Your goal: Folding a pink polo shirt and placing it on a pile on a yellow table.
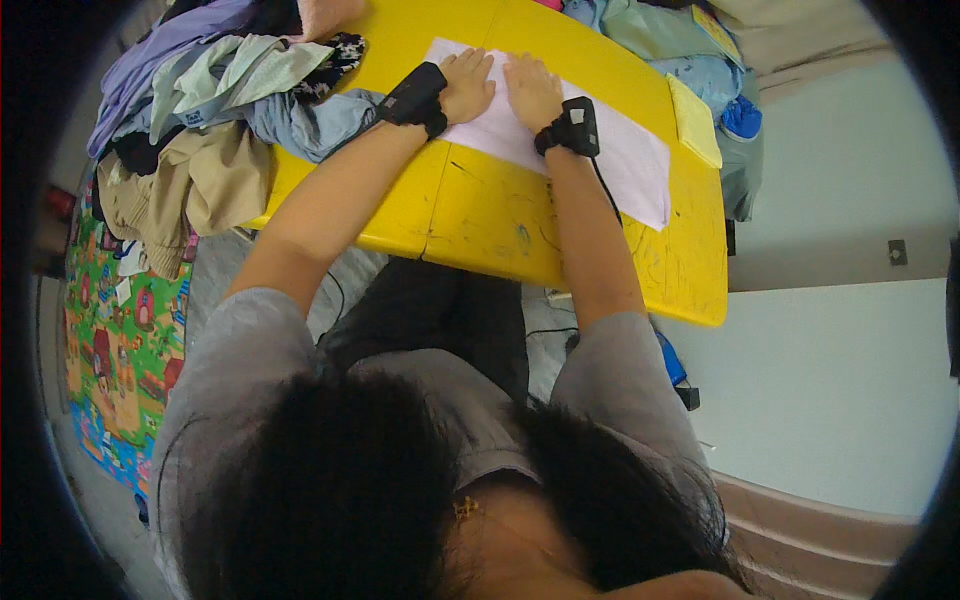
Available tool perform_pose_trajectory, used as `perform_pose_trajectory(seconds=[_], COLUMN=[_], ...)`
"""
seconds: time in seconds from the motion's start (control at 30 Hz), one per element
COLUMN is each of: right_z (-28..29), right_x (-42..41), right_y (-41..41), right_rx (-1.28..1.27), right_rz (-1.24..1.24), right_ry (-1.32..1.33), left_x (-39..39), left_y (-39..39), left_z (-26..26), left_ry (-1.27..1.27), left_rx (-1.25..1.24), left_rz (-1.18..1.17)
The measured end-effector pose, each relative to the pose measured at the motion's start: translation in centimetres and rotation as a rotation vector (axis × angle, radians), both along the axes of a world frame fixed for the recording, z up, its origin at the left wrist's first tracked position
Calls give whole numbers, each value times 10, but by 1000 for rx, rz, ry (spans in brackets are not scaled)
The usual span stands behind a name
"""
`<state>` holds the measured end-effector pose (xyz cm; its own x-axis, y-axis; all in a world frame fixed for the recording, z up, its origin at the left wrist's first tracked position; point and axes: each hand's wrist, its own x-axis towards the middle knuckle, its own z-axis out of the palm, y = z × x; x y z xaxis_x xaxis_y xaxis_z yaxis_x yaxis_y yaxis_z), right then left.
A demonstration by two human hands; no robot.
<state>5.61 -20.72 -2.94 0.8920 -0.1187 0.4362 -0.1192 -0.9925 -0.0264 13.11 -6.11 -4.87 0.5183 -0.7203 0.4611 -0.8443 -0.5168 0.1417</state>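
A pale pink cloth (pixel 622 161), folded into a long strip, lies flat across the yellow table (pixel 487 217). On its left part rests my left hand (pixel 466 84), palm down with the fingers stretched forward. My right hand (pixel 534 91) lies palm down on the same cloth, a short gap to the right of the left one. Both hands press flat and grip nothing. Each wrist wears a black strapped device, and a cable runs from the right one along the forearm.
A heap of clothes (pixel 232 82) covers the table's left side, with beige trousers (pixel 217 176) hanging over the edge. A folded yellow cloth (pixel 691 120) lies at the right edge, beside more garments and bags (pixel 694 67). A patterned mat (pixel 127 337) covers floor at left.
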Motion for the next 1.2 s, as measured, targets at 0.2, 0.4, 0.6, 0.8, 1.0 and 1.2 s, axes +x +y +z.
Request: perform_pose_trajectory(seconds=[0.2, 0.4, 0.6, 0.8, 1.0, 1.2], right_z=[4, 12, 20, 21, 10, 17], right_x=[-62, -155, -183, -167, -221, -250], right_y=[-90, -169, -180, -104, -77, -107], right_rx=[-99, 96, -123, -11, 122, 112], right_rz=[-181, -566, -715, -245, -367, -518], right_ry=[102, 160, 129, 102, 104, 125], left_x=[-5, -2, -1, 11, -4, -1], left_y=[1, 1, 0, -9, -7, -13], left_z=[3, 6, 1, -14, -19, -20], left_ry=[12, 8, -8, -116, 136, 137], left_rx=[19, 74, 69, -52, -36, 1], left_rz=[24, 27, 16, 2, -76, -36])
